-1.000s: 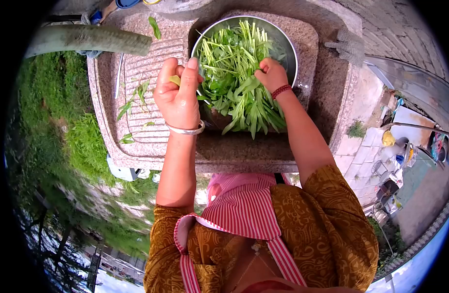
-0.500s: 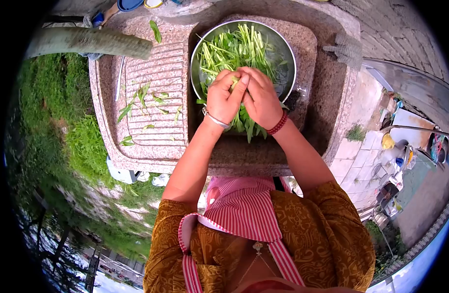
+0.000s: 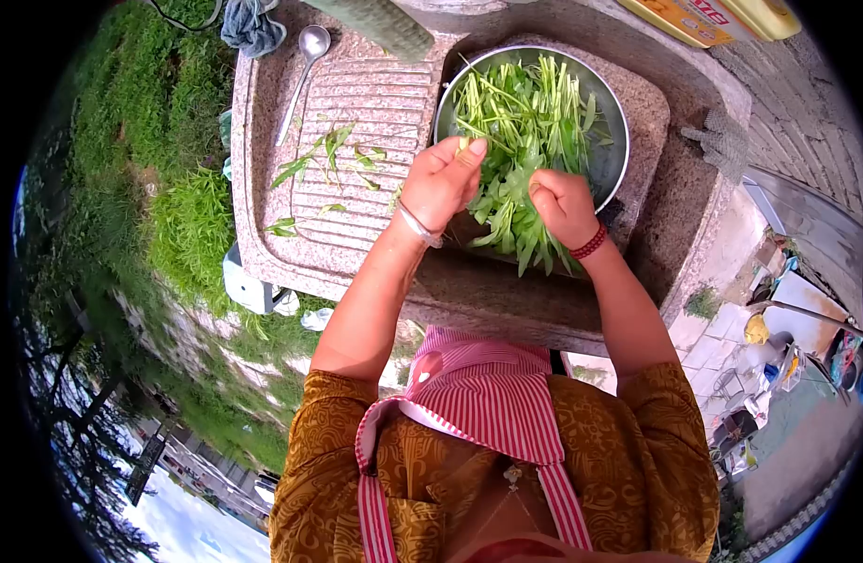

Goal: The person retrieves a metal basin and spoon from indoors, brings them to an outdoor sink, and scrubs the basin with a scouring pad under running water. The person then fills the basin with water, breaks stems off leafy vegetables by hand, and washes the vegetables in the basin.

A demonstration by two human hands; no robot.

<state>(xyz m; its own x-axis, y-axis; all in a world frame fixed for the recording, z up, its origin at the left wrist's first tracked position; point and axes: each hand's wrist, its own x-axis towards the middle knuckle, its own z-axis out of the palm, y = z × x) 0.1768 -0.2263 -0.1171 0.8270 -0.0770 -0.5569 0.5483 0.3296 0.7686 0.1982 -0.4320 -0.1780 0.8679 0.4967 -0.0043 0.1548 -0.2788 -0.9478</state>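
Long-stemmed leafy greens (image 3: 525, 117) fill a round metal basin (image 3: 626, 150), their leaves hanging over its near rim. At the basin's left edge my left hand (image 3: 439, 188) is pinched closed, and a short bit of green stem (image 3: 464, 144) shows at its thumb tip. Over the right side of the leaves my right hand (image 3: 565, 211) is curled into a fist, close against them. Whatever sits inside that fist is hidden. The two hands are apart, with leaves between them.
The basin stands in a speckled stone sink (image 3: 507, 291). Loose leaves (image 3: 333, 145) lie on the ridged drainboard (image 3: 375, 94) at left, with a metal spoon (image 3: 313, 45) near its far edge. A grey mesh scrubber (image 3: 722, 145) hangs on the right rim. A yellow package (image 3: 704, 21) is at the back.
My hands were together over the greens and have separated, the left to the left and the right to the right. The view has shifted, bringing the spoon's bowl and yellow package into sight.
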